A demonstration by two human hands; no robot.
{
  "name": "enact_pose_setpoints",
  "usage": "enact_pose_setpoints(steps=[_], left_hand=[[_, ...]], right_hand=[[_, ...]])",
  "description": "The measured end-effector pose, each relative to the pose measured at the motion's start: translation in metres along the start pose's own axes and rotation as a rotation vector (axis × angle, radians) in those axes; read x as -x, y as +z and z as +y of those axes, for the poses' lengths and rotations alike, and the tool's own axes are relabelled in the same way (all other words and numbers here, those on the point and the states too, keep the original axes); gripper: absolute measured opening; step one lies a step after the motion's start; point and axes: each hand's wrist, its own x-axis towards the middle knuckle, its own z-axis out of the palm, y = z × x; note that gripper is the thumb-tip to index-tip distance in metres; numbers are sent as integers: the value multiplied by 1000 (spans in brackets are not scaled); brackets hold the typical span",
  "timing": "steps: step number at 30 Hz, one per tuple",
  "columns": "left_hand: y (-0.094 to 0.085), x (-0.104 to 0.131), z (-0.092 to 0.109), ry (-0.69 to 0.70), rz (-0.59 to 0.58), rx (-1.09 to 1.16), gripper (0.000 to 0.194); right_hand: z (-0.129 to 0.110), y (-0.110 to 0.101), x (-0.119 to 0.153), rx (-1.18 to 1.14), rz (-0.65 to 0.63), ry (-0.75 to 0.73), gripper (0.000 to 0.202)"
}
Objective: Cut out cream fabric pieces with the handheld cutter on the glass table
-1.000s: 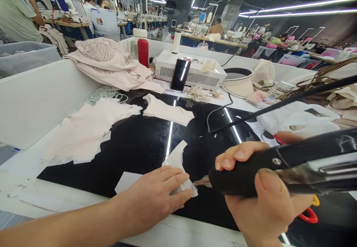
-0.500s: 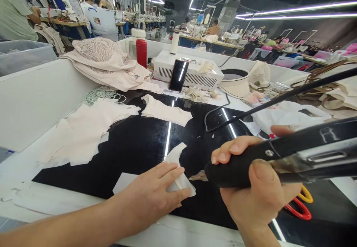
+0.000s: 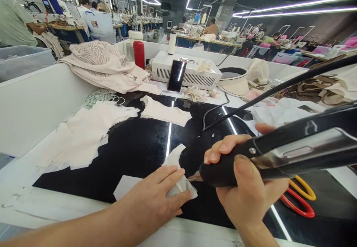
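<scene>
My left hand (image 3: pixel 157 198) lies on a small pale fabric piece (image 3: pixel 177 156) on the glossy black table surface (image 3: pixel 134 143), its fingers spread and pressing the piece down. A white sheet corner (image 3: pixel 125 185) shows beside that wrist. My right hand (image 3: pixel 248 180) is wrapped round a black handheld tool (image 3: pixel 223 170) with a metal lever and a cable. The tool's pointed metal tip (image 3: pixel 195 177) is at the right edge of the fabric piece, close to my left fingertips; whether they touch is unclear.
Stacked pale pieces (image 3: pixel 80 133) lie left, another piece (image 3: pixel 166 111) farther back. Scissors with red and yellow handles (image 3: pixel 299 202) are at the right. Behind stand a phone (image 3: pixel 176 76), a white vented box (image 3: pixel 192 70) and a red bottle (image 3: pixel 138 54). A cable crosses the right side.
My right hand and the tool have moved slightly left, with the tip nearer the fabric edge. My left hand stays on the piece. The view has shifted a little.
</scene>
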Motion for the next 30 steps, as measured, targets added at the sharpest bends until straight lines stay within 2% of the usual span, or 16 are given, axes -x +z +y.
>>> enact_pose_setpoints(steps=[3, 6, 10, 15, 20, 30], left_hand=[[-7, 4, 9, -15, -17, 13, 51], [-13, 6, 9, 2, -15, 29, 45], [-17, 5, -9, 27, 19, -6, 32], [-19, 2, -30, 71, -47, -33, 29], [-22, 2, -37, 96, -44, -80, 26], [-23, -3, -50, 275, -22, -145, 29]], right_hand=[[-6, -3, 5, 6, -26, 31, 43], [-11, -6, 10, 9, -46, 24, 44], [-13, -6, 12, -11, -47, 0, 43], [-12, -4, 12, -11, -24, -21, 43], [-11, -2, 15, -20, -15, -5, 43], [-10, -2, 15, -50, -19, 7, 49]])
